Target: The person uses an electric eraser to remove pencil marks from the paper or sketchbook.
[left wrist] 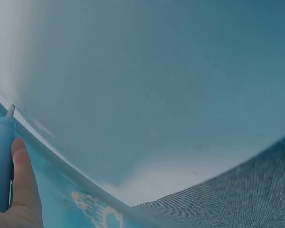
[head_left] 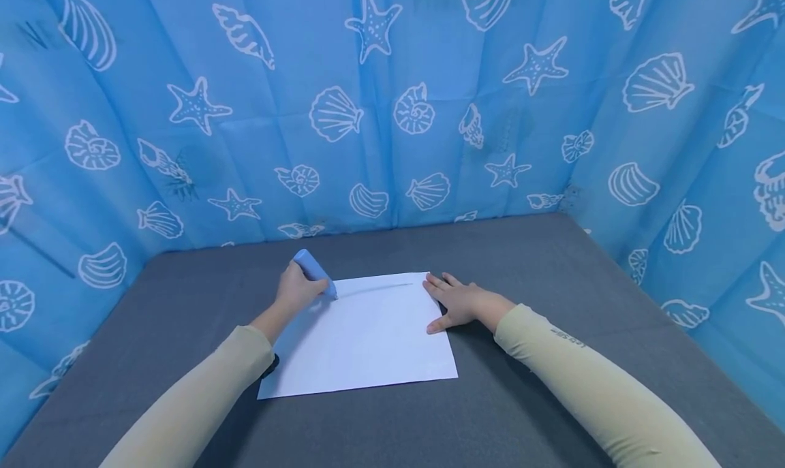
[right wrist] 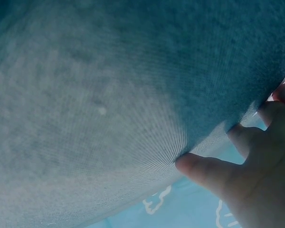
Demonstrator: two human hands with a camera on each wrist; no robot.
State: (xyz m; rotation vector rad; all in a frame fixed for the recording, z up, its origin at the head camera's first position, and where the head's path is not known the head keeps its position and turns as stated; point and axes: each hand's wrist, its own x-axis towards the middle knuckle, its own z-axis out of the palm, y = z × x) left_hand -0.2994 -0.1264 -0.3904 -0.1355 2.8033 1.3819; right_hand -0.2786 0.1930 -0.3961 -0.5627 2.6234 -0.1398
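Note:
A thick light-blue marker [head_left: 313,272] is gripped in my left hand [head_left: 296,291], slanted so its tip meets the upper left part of a white sheet of paper [head_left: 368,345]. In the left wrist view, the marker [left wrist: 1,161] shows a narrow grey tip at the paper [left wrist: 133,95], with a finger [left wrist: 24,183] along its barrel. A faint thin line [head_left: 401,285] runs near the sheet's top edge. At the upper right of the paper, my right hand [head_left: 460,301] rests with fingers spread across the edge. The right wrist view shows that hand [right wrist: 266,175] partly.
The paper lies on a dark grey cloth-covered table [head_left: 521,263]. A blue curtain [head_left: 392,148] printed with white shells and starfish stands behind and along both sides of the table. Cream sleeves [head_left: 208,393] cover both forearms.

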